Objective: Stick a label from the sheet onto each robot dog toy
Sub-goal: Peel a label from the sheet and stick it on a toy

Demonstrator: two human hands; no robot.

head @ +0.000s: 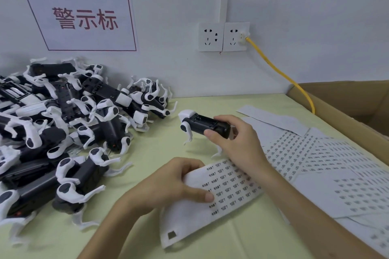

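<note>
Head view looks down on a pale green table (168,153) set against a white wall. At centre, the right hand (237,139) grasps a toy (202,125) by its rear end, thumb on the near side and fingers curled over the far side; the black belly faces up, the white head points to 9 o'clock, and the white legs hang toward the table. At 6 o'clock from it, the left hand (168,183) pinches a sheet (221,191), thumb pressed on top and fingers curled under its left edge. That sheet curls upward, its right part printed with rows of small labels, its near part blank. The right forearm crosses over its right end.

At 9 o'clock, a pile (63,122) of black-and-white toys lies tangled, reaching back to the wall. At 3 o'clock, more sheets (326,164) lie spread flat and overlapping, just beside a box (347,99) at the table's right edge. On the wall at 12 o'clock are sockets (224,37), with a yellow cable (284,73) plugged into the right one and running down toward the box. At 10 o'clock hangs a sign (82,16) with red characters.
</note>
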